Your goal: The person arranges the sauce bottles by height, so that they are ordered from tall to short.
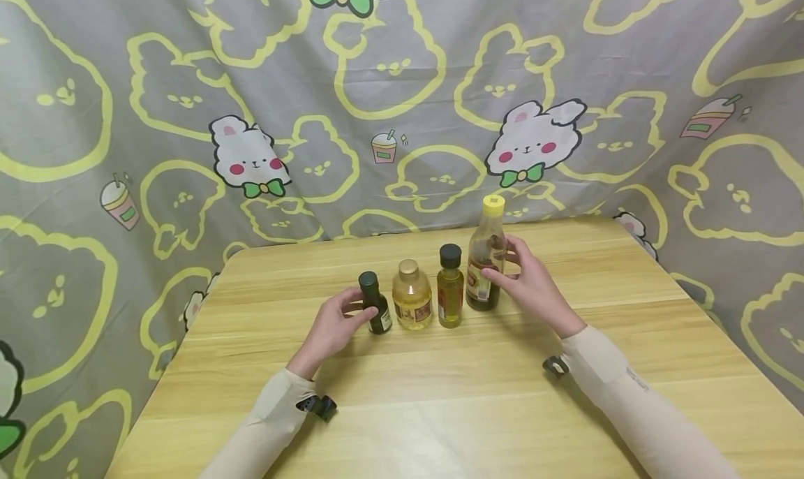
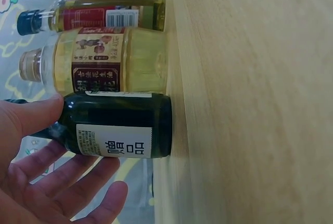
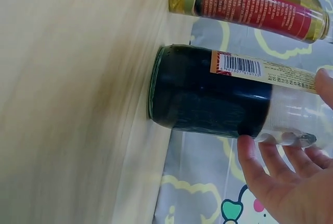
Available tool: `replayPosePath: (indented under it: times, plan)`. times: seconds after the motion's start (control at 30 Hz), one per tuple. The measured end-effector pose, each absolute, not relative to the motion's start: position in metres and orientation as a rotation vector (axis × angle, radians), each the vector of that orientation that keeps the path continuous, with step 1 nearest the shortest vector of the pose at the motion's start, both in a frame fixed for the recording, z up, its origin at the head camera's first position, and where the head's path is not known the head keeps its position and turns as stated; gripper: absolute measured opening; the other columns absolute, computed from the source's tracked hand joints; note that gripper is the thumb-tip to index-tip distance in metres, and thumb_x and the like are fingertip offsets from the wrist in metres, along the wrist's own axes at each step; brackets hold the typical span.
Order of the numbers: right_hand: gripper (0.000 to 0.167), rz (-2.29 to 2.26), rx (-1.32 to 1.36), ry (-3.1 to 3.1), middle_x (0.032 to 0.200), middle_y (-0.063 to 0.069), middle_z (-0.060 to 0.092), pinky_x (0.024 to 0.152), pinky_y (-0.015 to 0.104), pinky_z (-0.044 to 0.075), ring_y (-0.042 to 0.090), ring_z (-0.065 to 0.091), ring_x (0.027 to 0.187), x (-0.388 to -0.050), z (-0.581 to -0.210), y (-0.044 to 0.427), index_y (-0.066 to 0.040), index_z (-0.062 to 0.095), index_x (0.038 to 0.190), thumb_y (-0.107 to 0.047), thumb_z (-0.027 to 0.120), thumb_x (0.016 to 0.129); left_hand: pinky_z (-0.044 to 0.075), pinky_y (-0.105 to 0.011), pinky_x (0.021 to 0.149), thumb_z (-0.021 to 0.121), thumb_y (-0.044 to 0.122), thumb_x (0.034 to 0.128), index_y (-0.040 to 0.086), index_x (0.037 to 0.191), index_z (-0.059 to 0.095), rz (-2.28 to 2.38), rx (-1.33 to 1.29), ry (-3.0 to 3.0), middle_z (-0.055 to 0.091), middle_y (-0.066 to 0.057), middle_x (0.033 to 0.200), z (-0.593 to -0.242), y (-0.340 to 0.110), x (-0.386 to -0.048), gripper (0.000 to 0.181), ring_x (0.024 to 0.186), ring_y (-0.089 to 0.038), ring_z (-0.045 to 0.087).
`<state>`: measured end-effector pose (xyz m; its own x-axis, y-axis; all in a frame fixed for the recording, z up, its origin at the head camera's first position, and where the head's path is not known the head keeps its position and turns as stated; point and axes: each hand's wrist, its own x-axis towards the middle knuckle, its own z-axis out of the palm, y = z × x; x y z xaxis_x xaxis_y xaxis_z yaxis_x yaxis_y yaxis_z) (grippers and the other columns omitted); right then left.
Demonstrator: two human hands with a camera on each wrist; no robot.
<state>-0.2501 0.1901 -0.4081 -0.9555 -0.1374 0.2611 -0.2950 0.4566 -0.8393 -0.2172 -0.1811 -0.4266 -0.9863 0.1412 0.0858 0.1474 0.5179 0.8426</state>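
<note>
Four bottles would be several: they stand upright in a row on the wooden table [image 1: 402,388]. At the row's left end, my left hand [image 1: 331,327] holds a small dark green bottle [image 2: 119,117] by its neck and shoulder, thumb on one side and fingers on the other. My right hand [image 1: 534,283] grips the tall yellow-capped bottle of dark liquid [image 1: 482,273] at the right end; its fingers and thumb lie round the upper body in the right wrist view. Between them stand a squat bottle of pale yellow oil [image 1: 412,308] and a slim black-capped oil bottle [image 1: 450,294].
A grey curtain [image 1: 402,67] with yellow outlines and cartoon rabbits hangs behind the table and along its sides. Dark straps [image 1: 317,406] sit on both sleeved wrists. Bare wood lies in front of the bottles.
</note>
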Motion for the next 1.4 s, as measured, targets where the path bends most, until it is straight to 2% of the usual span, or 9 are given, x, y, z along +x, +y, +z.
replayPosePath:
  times: [0.47, 0.8, 1.17, 1.4]
  plan:
    - [0.081, 1.513, 0.331, -2.551, 0.153, 0.022, 0.045, 0.101, 0.053, 0.053, 0.045, 0.048, 0.138, -0.267, -0.411, 0.188, -0.01, 0.031, 0.156, -0.036, 0.076, 0.094, 0.055, -0.05, 0.098, 0.076, 0.022, 0.0943, 0.011, 0.133, 0.066, -1.496, -0.255, -2.74, 0.068, -0.016, 0.132, -0.428, -0.181, -0.218, 0.041, 0.114, -0.037, 0.068]
    - [0.079, 1.512, 0.294, -2.535, 0.153, 0.023, 0.046, 0.109, 0.061, 0.044, 0.046, 0.048, 0.138, -0.279, -0.412, 0.187, -0.011, 0.032, 0.156, -0.034, 0.076, 0.094, 0.055, -0.049, 0.098, 0.075, 0.021, 0.0945, 0.012, 0.132, 0.066, -1.484, -0.26, -2.747, 0.069, -0.015, 0.131, -0.428, -0.181, -0.219, 0.04, 0.115, -0.036, 0.068]
    - [0.084, 1.498, 0.284, -2.524, 0.154, 0.023, 0.044, 0.108, 0.062, 0.045, 0.046, 0.046, 0.139, -0.287, -0.414, 0.186, -0.013, 0.027, 0.161, -0.038, 0.074, 0.095, 0.055, -0.048, 0.1, 0.075, 0.021, 0.095, 0.01, 0.133, 0.066, -1.489, -0.264, -2.744, 0.068, -0.015, 0.131, -0.427, -0.181, -0.216, 0.04, 0.12, -0.034, 0.065]
    - [0.081, 1.487, 0.282, -2.513, 0.154, 0.024, 0.044, 0.11, 0.061, 0.043, 0.046, 0.048, 0.138, -0.294, -0.413, 0.185, -0.012, 0.028, 0.16, -0.034, 0.073, 0.096, 0.055, -0.047, 0.1, 0.075, 0.021, 0.095, 0.011, 0.132, 0.066, -1.499, -0.267, -2.737, 0.068, -0.014, 0.131, -0.427, -0.18, -0.217, 0.04, 0.123, -0.032, 0.064]
